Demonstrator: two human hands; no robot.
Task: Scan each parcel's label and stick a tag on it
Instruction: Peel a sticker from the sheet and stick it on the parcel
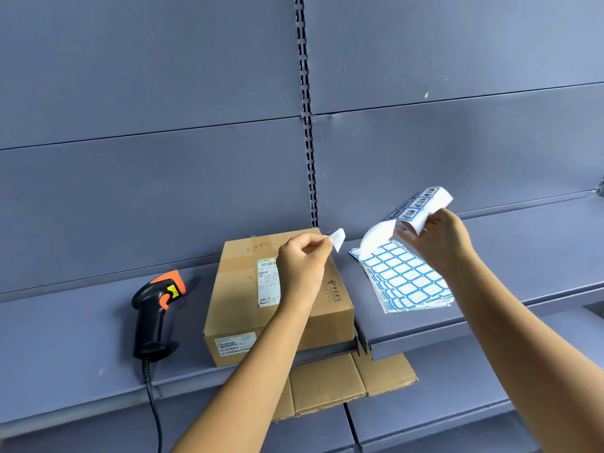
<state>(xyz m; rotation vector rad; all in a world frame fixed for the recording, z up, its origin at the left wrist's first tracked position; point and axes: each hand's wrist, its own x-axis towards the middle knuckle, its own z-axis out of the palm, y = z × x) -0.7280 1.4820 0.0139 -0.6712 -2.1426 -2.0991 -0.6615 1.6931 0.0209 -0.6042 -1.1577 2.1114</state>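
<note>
A brown cardboard parcel [242, 308] lies on the grey shelf, with a white shipping label [268, 282] on its top. My left hand [302, 263] hovers above the parcel and pinches a small peeled tag [338, 238] between thumb and forefinger. To the right, my right hand [438, 238] grips a curled sticker sheet [421, 206] lifted off a stack of blue-bordered tag sheets [405, 281]. An orange and black barcode scanner [157, 308] lies on the shelf left of the parcel, away from both hands.
The scanner's black cable [153, 400] hangs over the shelf front edge [98, 400]. A flattened cardboard piece [343, 384] lies on the lower shelf under the parcel. A slotted upright [307, 109] runs up the grey back panel.
</note>
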